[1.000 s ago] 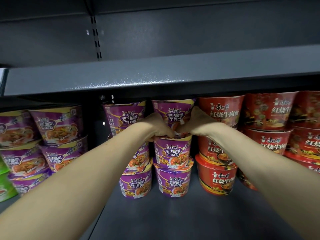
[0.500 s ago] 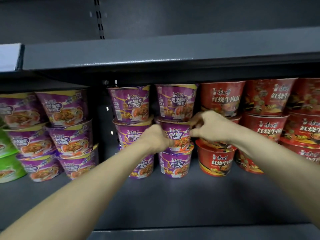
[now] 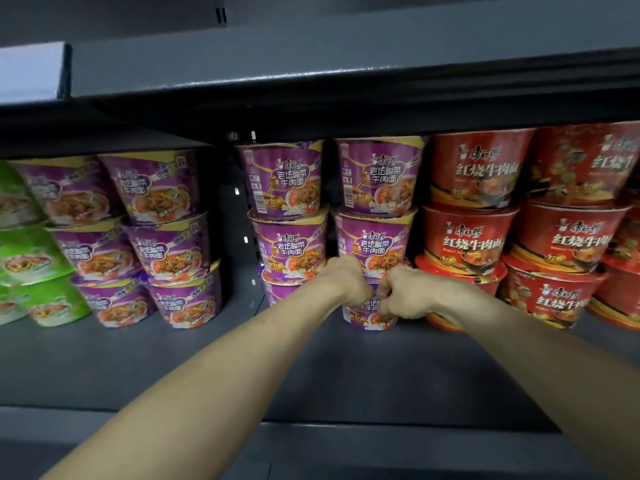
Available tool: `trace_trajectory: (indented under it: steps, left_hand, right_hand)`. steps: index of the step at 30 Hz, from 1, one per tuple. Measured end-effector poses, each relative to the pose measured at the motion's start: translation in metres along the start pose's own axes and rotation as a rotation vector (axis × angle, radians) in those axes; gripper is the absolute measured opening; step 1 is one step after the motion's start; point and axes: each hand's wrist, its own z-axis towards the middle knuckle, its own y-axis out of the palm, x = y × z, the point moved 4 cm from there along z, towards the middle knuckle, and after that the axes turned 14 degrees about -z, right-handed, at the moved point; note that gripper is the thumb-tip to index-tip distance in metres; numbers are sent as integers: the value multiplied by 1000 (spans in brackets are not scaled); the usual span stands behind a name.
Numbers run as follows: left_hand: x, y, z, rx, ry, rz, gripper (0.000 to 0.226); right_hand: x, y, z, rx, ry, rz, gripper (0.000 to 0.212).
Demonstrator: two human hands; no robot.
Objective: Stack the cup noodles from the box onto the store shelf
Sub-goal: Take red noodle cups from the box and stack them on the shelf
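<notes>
Two bare forearms reach forward over the dark grey shelf in the head view, the only view there is. The left hand and the right hand sit almost knuckle to knuckle at the bottom purple cup of the right-hand purple stack. Both hands have their fingers curled in; the right hand's fingers press against that cup's front, and the left hand lies at its upper left edge, but whether either truly grips the cup cannot be told, since the fingertips are hidden.

Above the hands, the middle purple cup and the top purple cup stand upright on that bottom one, the top one close under the upper shelf board. Just left is a second purple stack, three high, its lowest cup partly covered by the left hand and wrist. Further left, beyond a gap, stand more purple cups three high, then green cups at the frame edge. Right of the hands, red cups are stacked three high, touching the purple stack, with more red ones beyond.
</notes>
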Motion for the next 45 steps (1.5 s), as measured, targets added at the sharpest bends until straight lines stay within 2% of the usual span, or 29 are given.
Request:
trace_trajectory:
  steps: [4,7,12,19,24,30,36,41,45]
  left_hand:
    - [-5,-6,-8,0,5,-68,42]
    - [-14,-12,-18,30,1,-76,44]
    - [-43,-33,-37,86,-60,-12,29]
    - [-87,-82,-71,181,-101,45,32]
    - [-115,-116,-107,207,-92,112,33]
    - [-142,-151,-148,188,-87,188,28]
    - [-149,-148,-174,117,-34,210,27]
    - [-128,-114,-188,9,69,207,35]
    - [-95,-72,-206,-125,209,186,19]
  right_hand:
    - [-7,-5,-8,18,-19,-30,29]
    - [-22,-9,-13,37,-74,-42,24]
    - [-54,-11,-20,46,-142,-90,26]
    - [-116,-9,-29,54,-224,-145,25]
    - [-170,-14,-45,94,-248,-167,21]
    - [-226,-9,-70,98,-257,-161,25]
    - [-243,0,-109,89,-173,-164,27]
    - [-221,11,-154,76,-8,-143,28]
    - [-182,27,-196,36,149,-146,30]
